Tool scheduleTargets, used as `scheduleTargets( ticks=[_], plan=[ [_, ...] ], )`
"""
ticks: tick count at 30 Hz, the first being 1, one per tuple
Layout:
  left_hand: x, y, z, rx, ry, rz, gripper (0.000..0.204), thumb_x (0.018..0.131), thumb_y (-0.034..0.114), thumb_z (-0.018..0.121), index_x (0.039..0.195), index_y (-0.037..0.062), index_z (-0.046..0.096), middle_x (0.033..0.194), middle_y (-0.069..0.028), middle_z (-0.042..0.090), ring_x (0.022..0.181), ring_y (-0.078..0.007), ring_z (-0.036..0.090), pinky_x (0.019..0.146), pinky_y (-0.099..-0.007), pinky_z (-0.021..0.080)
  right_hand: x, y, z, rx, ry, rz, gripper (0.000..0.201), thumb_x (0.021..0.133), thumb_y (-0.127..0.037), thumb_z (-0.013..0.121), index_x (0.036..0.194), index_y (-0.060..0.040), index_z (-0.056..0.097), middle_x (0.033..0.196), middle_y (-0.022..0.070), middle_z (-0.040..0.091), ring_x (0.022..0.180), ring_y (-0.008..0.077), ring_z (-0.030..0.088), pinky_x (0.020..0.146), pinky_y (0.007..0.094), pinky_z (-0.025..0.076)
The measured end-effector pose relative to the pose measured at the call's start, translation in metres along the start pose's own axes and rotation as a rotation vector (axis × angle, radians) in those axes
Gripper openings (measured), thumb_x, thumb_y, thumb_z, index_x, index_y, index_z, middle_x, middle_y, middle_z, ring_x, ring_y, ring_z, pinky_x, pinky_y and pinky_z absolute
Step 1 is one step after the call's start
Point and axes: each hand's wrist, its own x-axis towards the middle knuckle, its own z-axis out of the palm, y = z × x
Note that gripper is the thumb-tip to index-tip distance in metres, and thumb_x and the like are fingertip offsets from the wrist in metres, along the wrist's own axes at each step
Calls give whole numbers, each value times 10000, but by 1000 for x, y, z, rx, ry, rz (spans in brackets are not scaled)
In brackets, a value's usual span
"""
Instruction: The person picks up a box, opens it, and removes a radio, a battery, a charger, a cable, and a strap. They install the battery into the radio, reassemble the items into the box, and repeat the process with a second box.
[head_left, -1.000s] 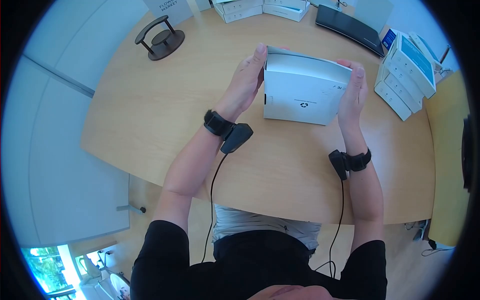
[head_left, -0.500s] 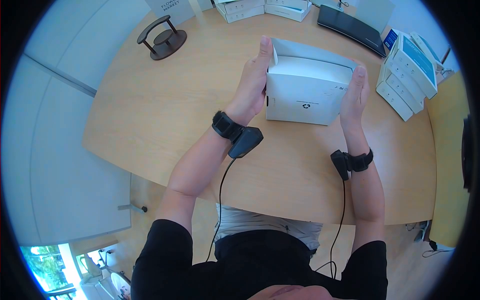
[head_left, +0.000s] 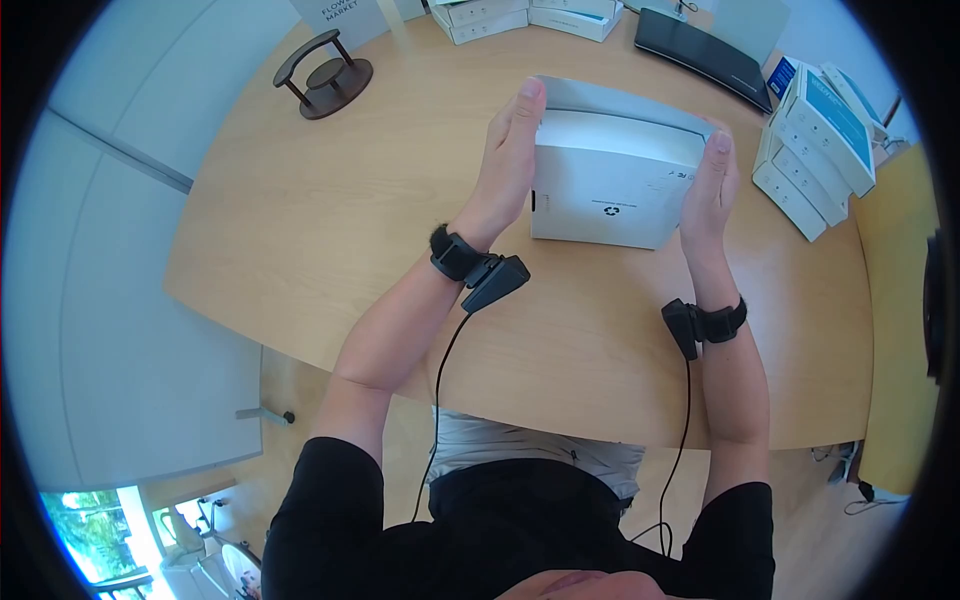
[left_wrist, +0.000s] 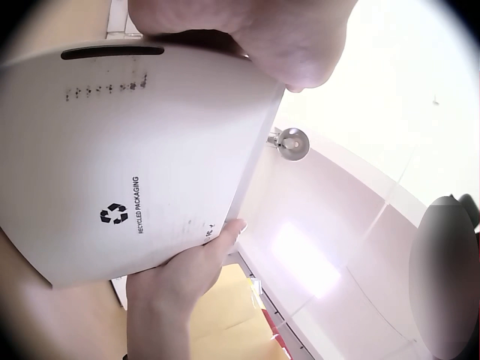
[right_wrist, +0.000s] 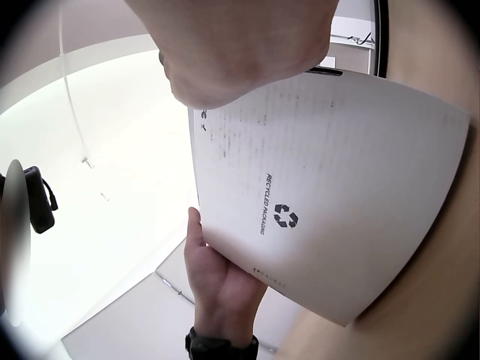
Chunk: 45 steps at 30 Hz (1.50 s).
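A white cardboard box [head_left: 590, 190] stands on the desk between both hands, a recycling mark on the side toward me. Its lid flap [head_left: 625, 98] is tilted up at the back, and a pale inner surface shows below it. My left hand [head_left: 510, 155] holds the left side, thumb up along the flap's corner. On the right side, my right hand [head_left: 708, 190] grips near the top corner with its thumb in front. Most fingers of both hands are hidden behind the box. In the left wrist view, dark print marks the box's side [left_wrist: 172, 135], near a dark slot.
Stacked white boxes [head_left: 810, 160] stand at the right, and more boxes [head_left: 480, 20] at the back. A dark flat device [head_left: 700, 55] lies at the back right. A dark wooden stand [head_left: 325, 80] is at the back left. Cables [head_left: 445, 370] trail from both wrist cameras.
The lid flap has swung up and back, exposing the pale inside. My left hand has shifted slightly up and right with it; my right hand has barely moved.
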Motion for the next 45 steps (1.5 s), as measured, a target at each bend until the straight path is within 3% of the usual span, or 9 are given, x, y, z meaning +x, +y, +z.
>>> scheduleTargets(
  ticks=[5,8,11,17,26,32,34,39,45],
  plan=[
    [-5,6,-3,-40,-69,-18,618,1149,587,367,1194,38,649,1018,4,622,922,-85,550,817,-266,457,0,-3,-1,6,-19,28,524,1188,-417,360,1213,7,666,1070,68,692,1007,128,606,941,281,468],
    [-6,7,0,-104,-79,-56,694,1132,621,373,1369,20,626,1159,-55,698,1041,-110,634,883,-258,490,0,-4,-1,-17,-25,20,548,1184,-445,355,1198,5,667,1066,69,689,1002,127,606,934,277,468],
    [-4,1,-6,-154,-124,-105,729,1105,642,405,1435,22,602,1291,-86,701,1226,-197,627,1035,-340,485,-1,-1,-2,31,-27,63,563,1181,-462,350,1184,3,667,1059,68,684,1000,128,607,925,275,471],
    [-4,7,2,-174,-63,-208,682,1081,597,439,1446,42,594,1333,-95,682,1214,-197,629,1019,-347,489,-2,-2,0,218,-21,200,639,1162,-538,292,1187,-16,659,1072,85,689,992,156,637,921,290,493],
    [-4,3,-6,-147,-121,-124,551,1009,386,514,1434,39,565,1304,-90,686,1161,-184,641,972,-338,509,6,-7,-7,443,-141,366,443,1009,-301,412,1248,3,627,1170,145,687,1102,216,643,973,344,498],
    [-9,-3,7,92,37,-63,495,1009,423,735,1268,18,614,1130,-77,701,1038,-119,643,865,-290,535,8,19,-2,436,-22,308,383,1016,-229,421,1210,11,648,1131,112,685,1049,186,633,970,330,487],
    [-6,-4,3,114,-6,-91,553,972,481,798,1226,24,619,1094,-89,711,1047,-121,657,882,-310,544,5,14,-3,218,-31,242,347,1069,-235,435,1166,0,670,1078,79,673,1011,154,608,929,322,479],
    [-12,-5,-2,105,-111,34,490,1002,371,781,1277,21,577,1157,-89,688,1081,-139,659,912,-314,551,-2,1,-5,169,-55,242,454,1145,-401,438,1129,-14,676,1047,57,657,982,136,592,907,327,468],
    [-29,-7,1,191,-328,214,559,940,214,853,1352,51,512,1302,-108,609,1263,-187,588,1030,-344,518,-16,-18,-42,-29,-224,528,531,1146,-499,442,1319,-31,621,1125,61,671,992,157,630,918,350,506]
  ],
)
